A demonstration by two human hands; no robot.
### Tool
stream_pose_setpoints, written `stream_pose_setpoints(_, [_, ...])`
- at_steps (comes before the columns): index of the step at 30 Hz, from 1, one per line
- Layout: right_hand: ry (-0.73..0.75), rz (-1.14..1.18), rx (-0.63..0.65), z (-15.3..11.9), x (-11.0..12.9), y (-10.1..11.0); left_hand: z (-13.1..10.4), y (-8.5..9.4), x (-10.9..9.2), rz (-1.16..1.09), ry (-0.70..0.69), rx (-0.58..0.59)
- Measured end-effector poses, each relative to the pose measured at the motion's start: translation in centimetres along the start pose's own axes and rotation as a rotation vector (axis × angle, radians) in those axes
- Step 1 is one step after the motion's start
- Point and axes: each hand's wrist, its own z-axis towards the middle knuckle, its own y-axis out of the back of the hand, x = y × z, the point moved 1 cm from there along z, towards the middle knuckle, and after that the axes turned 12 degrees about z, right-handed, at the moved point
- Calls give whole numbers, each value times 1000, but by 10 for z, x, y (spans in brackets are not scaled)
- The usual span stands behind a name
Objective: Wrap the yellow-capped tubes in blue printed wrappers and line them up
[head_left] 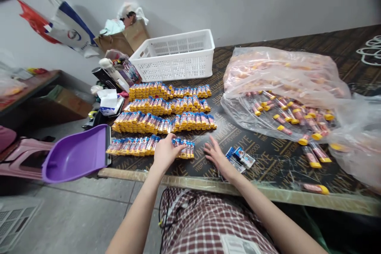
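My left hand (166, 152) is over the front row of small yellow-capped tubes (131, 147), its thumb and forefinger curled around tubes near the row's right part. Its other fingers are mostly hidden. These tubes have blue printed tops and reddish contents. Further rows of the same tubes (166, 122) are stacked behind it. To the right, my right hand (218, 160) hovers low over the table with fingers spread and nothing in it. Close beside its wrist lie a few flat clear packets with blue tops (244, 158).
A white plastic basket (175, 61) stands behind the rows. On the right, a large clear bag (276, 75) spills loose tubes (294, 115); one tube (315, 189) lies at the table's front edge (268, 192). A purple dustpan (77, 154) sits at the left end.
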Motion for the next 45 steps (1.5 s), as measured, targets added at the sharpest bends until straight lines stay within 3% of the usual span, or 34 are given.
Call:
stream_pose_setpoints(3, [-138,70,34,16,-10,-19,4,0,6,253,-14,32])
stream_pose_setpoints(6, [-170,136,54,21,-13,-33,2,-1,6,306,-14,8])
stream_pose_setpoints(10, [-169,233,61,18,-13,-42,-7,0,-1,115,-28,-67])
stream_pose_setpoints(13, [-138,216,39,12,-5,-39,-19,-9,-18,-136,-55,-128])
stream_pose_setpoints(15, [-19,57,-10,7,7,-26,-29,-23,-34,-279,-111,-115])
stream_pose_setpoints(19, [329,-592,-239,-12,33,26,-40,-66,-67,-385,-268,67])
stream_pose_setpoints(22, [296,-941,-423,-28,37,68,-36,-93,-85,-318,-286,160])
stream_pose_setpoints(24, [198,-1054,-450,-37,32,84,-31,-104,-93,-229,-279,196])
stream_pose_setpoints(26, [140,-1108,-428,-43,28,87,-28,-108,-98,-141,-297,236])
stream_pose_setpoints(32, [87,-1202,-343,-45,29,69,-32,-108,-99,-60,-311,282])
stream_pose_setpoints(38, [106,-1102,-304,-49,31,68,-36,-109,-97,-14,-330,295])
stream_pose_setpoints(42, [133,-1129,-368,-68,45,89,-34,-116,-95,-47,-258,327])
stream_pose_setpoints(45, [-13,-1245,-520,-97,64,127,-31,-119,-95,-88,-232,338])
